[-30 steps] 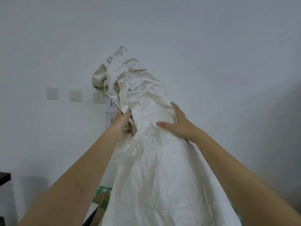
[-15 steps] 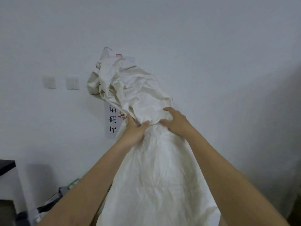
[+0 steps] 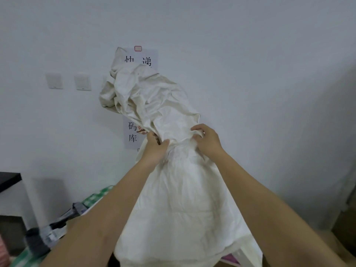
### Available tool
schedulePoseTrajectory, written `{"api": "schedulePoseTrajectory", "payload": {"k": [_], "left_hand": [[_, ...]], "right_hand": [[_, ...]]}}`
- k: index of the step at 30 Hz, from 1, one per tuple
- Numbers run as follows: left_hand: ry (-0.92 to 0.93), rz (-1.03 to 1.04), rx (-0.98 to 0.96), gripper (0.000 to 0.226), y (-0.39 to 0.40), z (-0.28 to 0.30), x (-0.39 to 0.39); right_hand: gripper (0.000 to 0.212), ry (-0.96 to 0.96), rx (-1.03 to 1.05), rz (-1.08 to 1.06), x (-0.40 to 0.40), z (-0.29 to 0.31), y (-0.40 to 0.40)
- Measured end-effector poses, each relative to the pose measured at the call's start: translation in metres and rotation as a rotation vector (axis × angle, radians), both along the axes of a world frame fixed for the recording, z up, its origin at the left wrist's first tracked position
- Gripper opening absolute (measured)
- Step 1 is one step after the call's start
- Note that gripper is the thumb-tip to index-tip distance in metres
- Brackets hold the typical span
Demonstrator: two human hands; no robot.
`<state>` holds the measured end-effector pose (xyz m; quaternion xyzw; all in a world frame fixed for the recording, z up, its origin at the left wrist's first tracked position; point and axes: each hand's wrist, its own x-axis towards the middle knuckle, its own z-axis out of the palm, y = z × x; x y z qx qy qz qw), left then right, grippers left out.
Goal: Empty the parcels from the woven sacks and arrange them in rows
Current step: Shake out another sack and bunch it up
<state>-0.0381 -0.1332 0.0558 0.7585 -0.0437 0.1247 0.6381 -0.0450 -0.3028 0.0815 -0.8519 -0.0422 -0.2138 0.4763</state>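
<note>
Two hands grip one white woven sack [image 3: 179, 199], held up high in front of a pale wall [image 3: 250, 74]. Compared with half a second ago, the hands sit much where they were on the cloth, but the view has tipped so that more of the paper notice [image 3: 133, 135] behind the sack shows, with printed characters now visible above the crumpled top as well as below it. A second earlier the left hand was tucked at the sack's side and the right lay flatter on the front; both have since drawn together at the narrow waist of the bag.

The left hand [image 3: 155, 149] is closed around a bunch of fabric, thumb pressed across the front. The right hand [image 3: 207, 140] is also curled shut on the cloth, fingers bent and digging into a fold just beside the left. Above them the sack's upper part flops in loose creases towards the wall; below, it hangs wide between the forearms, its open mouth at the bottom edge of the view.

Two wall switches [image 3: 68, 81] sit to the left of the notice. Lower left, a dark bundle [image 3: 50, 232] lies on green-checked material [image 3: 94, 197]; it may be wrapped parcels, though blur makes that uncertain. A black ledge [image 3: 9, 180] juts in at the far left.
</note>
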Motion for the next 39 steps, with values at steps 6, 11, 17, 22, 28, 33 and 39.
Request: {"api": "schedulePoseTrajectory", "payload": {"k": [6,11,17,22,28,33,39], "left_hand": [[-0.06,-0.016,-0.122,0.032,-0.005,0.009,0.001],[0.064,-0.185,-0.303,0.032,0.006,0.016,0.012],[0.078,-0.208,-0.363,0.053,0.007,0.021,0.02],[0.069,-0.079,-0.275,0.013,0.001,0.023,0.03],[0.008,-0.05,-0.233,0.029,0.001,0.071,0.051],[-0.102,-0.059,-0.192,0.026,0.005,0.13,0.065],[-0.2,-0.117,-0.212,0.028,0.008,0.174,0.057]], "right_hand": [[0.027,0.101,0.16,0.008,0.0,0.017,-0.006],[0.055,0.312,0.085,0.091,0.0,0.028,-0.011],[0.061,0.414,-0.024,0.243,0.009,0.041,-0.009],[0.052,0.63,-0.195,0.235,0.027,0.048,-0.008],[0.038,0.226,-0.152,0.09,0.045,0.078,0.011],[0.037,-0.157,0.054,0.037,0.044,0.113,0.022],[0.041,-0.34,0.232,0.108,0.032,0.141,0.03]]}}
